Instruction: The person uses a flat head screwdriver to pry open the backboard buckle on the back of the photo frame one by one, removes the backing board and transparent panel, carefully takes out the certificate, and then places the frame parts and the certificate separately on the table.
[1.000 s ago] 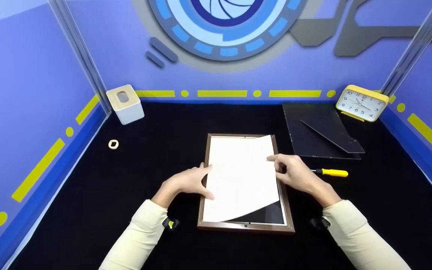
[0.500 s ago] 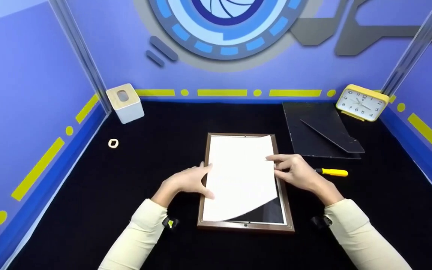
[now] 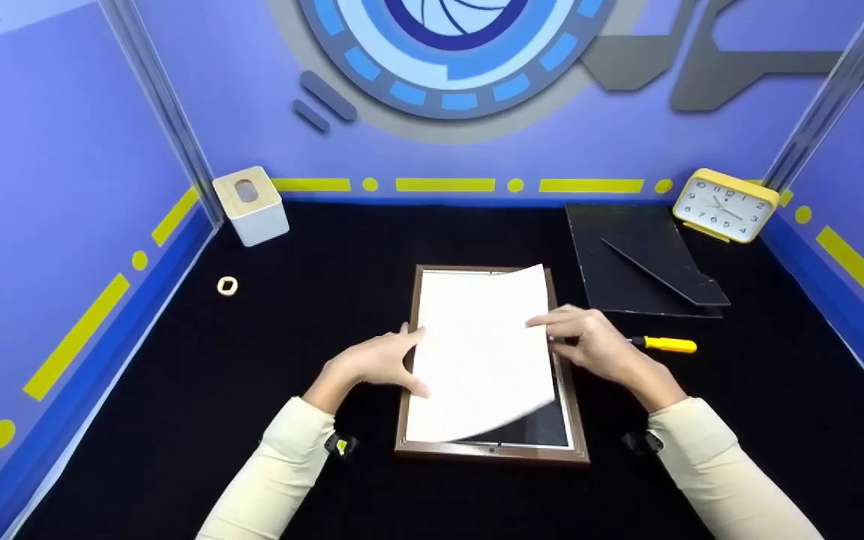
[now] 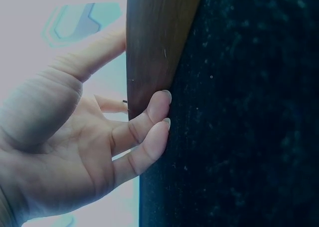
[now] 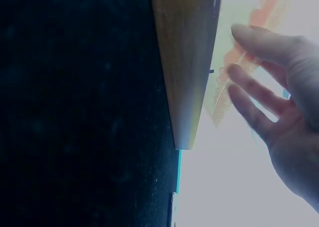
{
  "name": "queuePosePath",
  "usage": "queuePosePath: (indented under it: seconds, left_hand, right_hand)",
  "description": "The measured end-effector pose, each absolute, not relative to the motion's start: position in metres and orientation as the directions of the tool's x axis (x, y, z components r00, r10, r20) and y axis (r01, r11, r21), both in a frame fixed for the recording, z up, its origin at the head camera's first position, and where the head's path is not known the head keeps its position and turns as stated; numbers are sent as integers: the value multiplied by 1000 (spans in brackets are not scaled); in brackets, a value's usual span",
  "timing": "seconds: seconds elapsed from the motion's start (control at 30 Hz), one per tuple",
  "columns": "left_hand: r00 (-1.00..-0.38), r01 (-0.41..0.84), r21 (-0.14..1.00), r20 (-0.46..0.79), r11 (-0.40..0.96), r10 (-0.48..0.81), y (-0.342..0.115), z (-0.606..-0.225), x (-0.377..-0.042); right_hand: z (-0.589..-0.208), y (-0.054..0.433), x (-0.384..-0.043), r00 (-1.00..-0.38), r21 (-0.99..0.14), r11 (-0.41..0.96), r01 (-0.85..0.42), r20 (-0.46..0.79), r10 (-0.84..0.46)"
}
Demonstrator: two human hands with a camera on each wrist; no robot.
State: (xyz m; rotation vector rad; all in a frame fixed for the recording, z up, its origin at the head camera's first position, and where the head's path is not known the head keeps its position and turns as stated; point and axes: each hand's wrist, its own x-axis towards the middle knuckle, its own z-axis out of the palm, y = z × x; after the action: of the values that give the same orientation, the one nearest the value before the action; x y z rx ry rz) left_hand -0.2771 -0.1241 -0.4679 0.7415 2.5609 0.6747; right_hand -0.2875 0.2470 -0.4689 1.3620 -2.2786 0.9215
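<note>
A brown picture frame lies on the black cloth, a white sheet of paper over it. The sheet's right edge is bent up, leaving a dark panel in view at the lower right corner. With thumb and index finger on top, my left hand grips the frame's left side; two fingertips touch its wooden outer wall. My right hand pinches the raised edge, index finger above and thumb below. An orange print shows on the sheet's underside in the right wrist view.
A yellow-handled screwdriver lies right of my right hand. Behind it are a black backing board with its stand leg, and a yellow clock. Far left are a tissue box and a small pale ring.
My right index fingertip has slid slightly inward over the sheet. The sheet's upper right corner has risen a little. My left hand stays where it was.
</note>
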Motion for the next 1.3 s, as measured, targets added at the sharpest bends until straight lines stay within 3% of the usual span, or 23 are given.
queuePosePath:
  seconds: [0.2, 0.37, 0.53, 0.67, 0.83, 0.93, 1.13, 1.3]
  left_hand:
    - [-791, 361, 652, -164, 667, 589, -127, -469, -279]
    - [-782, 340, 700, -160, 628, 602, -128, -470, -281]
    - [-783, 346, 677, -173, 649, 598, -128, -470, -282]
    - [-780, 348, 668, -183, 658, 598, -128, -468, -282]
    - [-773, 355, 674, -179, 648, 609, -128, -466, -280]
    - [-774, 357, 671, -177, 650, 608, -128, -466, -280]
    - [-777, 351, 675, -177, 649, 604, -127, -468, -279]
    - [-770, 355, 675, -180, 646, 612, -128, -468, -280]
  right_hand:
    - [-461, 243, -289, -411, -335, 240, -911, 783, -467]
    - [-451, 243, -289, -385, -311, 255, -916, 862, -330]
    - [-442, 247, -287, -299, -100, 475, -874, 882, -364]
    - [-435, 250, -284, -244, 44, 552, -832, 866, -437]
    - [-431, 253, -280, -199, 117, 554, -824, 856, -478]
    - [-430, 255, -280, -189, 80, 541, -837, 886, -424]
    - [-423, 250, -279, -271, -154, 487, -860, 946, -179]
    - [-424, 254, -277, -448, -301, 600, -741, 887, -109]
